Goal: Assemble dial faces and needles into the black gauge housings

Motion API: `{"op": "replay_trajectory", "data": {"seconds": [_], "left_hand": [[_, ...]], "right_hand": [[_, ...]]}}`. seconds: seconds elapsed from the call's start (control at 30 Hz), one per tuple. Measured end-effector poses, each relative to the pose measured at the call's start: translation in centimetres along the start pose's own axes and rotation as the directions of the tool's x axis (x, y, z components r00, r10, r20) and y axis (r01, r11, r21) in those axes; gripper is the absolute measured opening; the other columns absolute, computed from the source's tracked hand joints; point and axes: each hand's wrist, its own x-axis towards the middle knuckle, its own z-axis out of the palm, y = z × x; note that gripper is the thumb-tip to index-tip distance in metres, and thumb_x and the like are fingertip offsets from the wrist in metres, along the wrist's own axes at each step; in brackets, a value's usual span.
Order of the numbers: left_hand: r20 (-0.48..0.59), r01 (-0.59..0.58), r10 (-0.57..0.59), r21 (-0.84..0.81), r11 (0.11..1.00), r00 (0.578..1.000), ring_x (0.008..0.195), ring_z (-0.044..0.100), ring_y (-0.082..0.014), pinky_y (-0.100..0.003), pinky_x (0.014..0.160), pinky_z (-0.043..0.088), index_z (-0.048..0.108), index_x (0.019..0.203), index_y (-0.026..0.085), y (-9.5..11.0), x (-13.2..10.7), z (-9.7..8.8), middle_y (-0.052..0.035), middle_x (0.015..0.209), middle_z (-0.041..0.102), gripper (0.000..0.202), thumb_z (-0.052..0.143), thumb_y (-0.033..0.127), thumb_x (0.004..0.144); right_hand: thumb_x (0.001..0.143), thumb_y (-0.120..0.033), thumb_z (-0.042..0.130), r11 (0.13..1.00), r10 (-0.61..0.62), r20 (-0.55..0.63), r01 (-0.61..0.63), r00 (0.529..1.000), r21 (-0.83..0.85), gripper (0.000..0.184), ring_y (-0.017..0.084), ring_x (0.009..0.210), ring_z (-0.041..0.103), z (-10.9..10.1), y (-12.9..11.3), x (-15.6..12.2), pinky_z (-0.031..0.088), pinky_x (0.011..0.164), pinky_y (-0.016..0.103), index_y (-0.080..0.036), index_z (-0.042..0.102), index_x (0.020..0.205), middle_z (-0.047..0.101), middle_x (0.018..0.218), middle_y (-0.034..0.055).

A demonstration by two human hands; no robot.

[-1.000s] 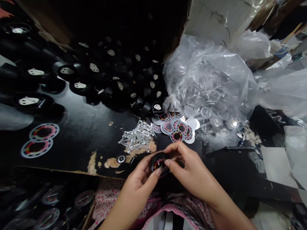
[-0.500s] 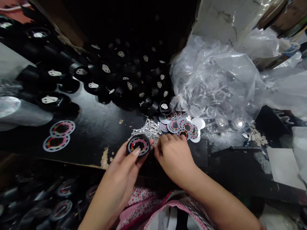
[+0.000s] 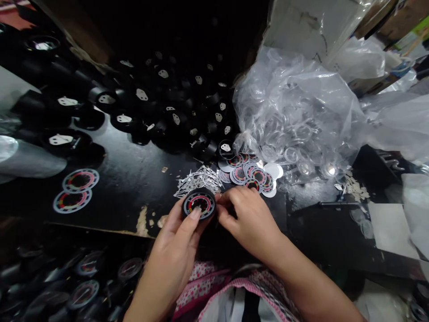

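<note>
Gauge (image 3: 199, 205) position: held above the near edge of the desk (image 3: 127, 179), just in front of the heap of small metal needles (image 3: 197, 179). The gauge is a round black housing with a dial facing up; the dial shows a black centre, a red and yellow arc, and a pale graduated outer ring. Left hand (image 3: 174, 250) is clamped on the gauge, fingers under and around the housing, thumb lying across the lower face of the dial. Right hand (image 3: 246, 214) is curled with fingertips pinched together, touching the right rim of the gauge; whatever is between the fingertips is too small to tell.

Loose printed dials (image 3: 250, 174) lie in a pile just beyond the right hand. A clear plastic bag (image 3: 295, 116) of transparent rings sits toward the right far side. Empty black housings (image 3: 174, 112) are heaped along the far edge. Two flat dials (image 3: 75, 190) rest near the left edge.
</note>
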Motion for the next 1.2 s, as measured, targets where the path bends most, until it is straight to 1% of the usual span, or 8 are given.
{"op": "replay_trajectory", "data": {"seconds": [0.2,0.37,0.5,0.6,0.8,0.97,1.07,1.2], "left_hand": [[0.056,0.041,-0.037,-0.064,0.997,0.998,0.121,0.065,-0.0249,-0.036,0.107,0.049,0.072,0.114,0.026,0.2,0.0,0.9,-0.0049,0.117,0.076,0.029,0.071,0.033,0.086],[0.054,-0.003,0.004,-0.031,1.0,0.999,0.114,0.069,-0.0249,-0.034,0.097,0.056,0.066,0.125,0.031,0.0,0.7,2.1,-0.0035,0.12,0.074,0.044,0.075,0.032,0.082],[0.086,0.066,-0.069,0.031,0.997,0.994,0.106,0.07,-0.0241,-0.028,0.086,0.059,0.074,0.104,0.027,-0.7,1.2,3.1,-0.003,0.111,0.076,0.032,0.082,0.031,0.073],[0.093,0.054,-0.062,0.082,0.995,0.994,0.099,0.071,-0.0194,-0.025,0.087,0.055,0.072,0.101,0.028,-1.1,1.2,3.0,0.0011,0.1,0.075,0.031,0.082,0.033,0.072],[0.208,-0.018,-0.028,0.215,0.977,0.978,0.106,0.067,-0.0177,-0.024,0.093,0.049,0.067,0.105,0.028,-1.3,1.2,1.7,0.0019,0.106,0.072,0.025,0.076,0.033,0.082],[0.277,-0.101,0.029,0.247,0.964,0.96,0.102,0.068,-0.016,-0.023,0.09,0.049,0.064,0.102,0.028,-1.3,1.0,1.4,0.0022,0.101,0.071,0.019,0.073,0.033,0.086],[0.291,-0.201,0.11,0.301,0.932,0.95,0.096,0.069,-0.0132,-0.019,0.085,0.052,0.063,0.1,0.028,-0.9,0.5,1.5,0.0033,0.098,0.072,0.016,0.071,0.028,0.087],[0.295,-0.407,0.3,0.43,0.806,0.907,0.089,0.071,-0.0103,-0.016,0.081,0.054,0.064,0.095,0.027,-0.3,-0.2,1.7,0.0044,0.094,0.072,0.014,0.068,0.018,0.084]], "right_hand": [[0.094,-0.022,0.062,0.983,-0.014,-0.122,0.036,0.992,0.181,0.014,0.018,0.08,0.059,-1.1,1.5,-1.5,0.038,0.078,0.033,-0.019,0.06,0.08,0.067,0.082,0.0012],[0.096,-0.022,0.06,0.889,-0.056,-0.188,0.135,0.981,0.437,0.01,0.015,0.084,0.059,-2.0,1.3,-2.2,0.039,0.079,0.031,-0.02,0.063,0.087,0.065,0.086,-0.0001],[0.096,-0.02,0.058,0.919,-0.028,-0.204,0.106,0.979,0.381,0.013,0.016,0.083,0.057,-2.2,1.1,-2.3,0.039,0.077,0.032,-0.018,0.063,0.085,0.062,0.084,0.0011],[0.096,-0.02,0.057,0.944,-0.024,-0.184,0.083,0.983,0.319,0.013,0.017,0.081,0.055,-2.3,1.2,-2.4,0.038,0.075,0.032,-0.018,0.063,0.085,0.061,0.084,0.0019],[0.098,-0.021,0.054,0.976,-0.046,-0.14,0.074,0.989,0.204,0.014,0.018,0.081,0.054,-2.5,1.3,-2.5,0.036,0.075,0.034,-0.017,0.061,0.086,0.061,0.085,0.0032],[0.098,-0.021,0.054,0.963,-0.049,-0.17,0.092,0.984,0.255,0.014,0.017,0.079,0.053,-2.7,1.2,-2.8,0.036,0.075,0.033,-0.018,0.059,0.086,0.059,0.082,0.0016],[0.098,-0.02,0.054,0.942,-0.045,-0.169,0.098,0.985,0.321,0.015,0.016,0.079,0.053,-2.8,1.0,-3.2,0.036,0.075,0.031,-0.018,0.058,0.084,0.058,0.08,0.0002],[0.098,-0.018,0.054,0.923,-0.026,-0.158,0.084,0.987,0.377,0.016,0.014,0.078,0.053,-2.8,0.6,-3.7,0.037,0.076,0.03,-0.019,0.056,0.082,0.057,0.079,-0.0011]]}}
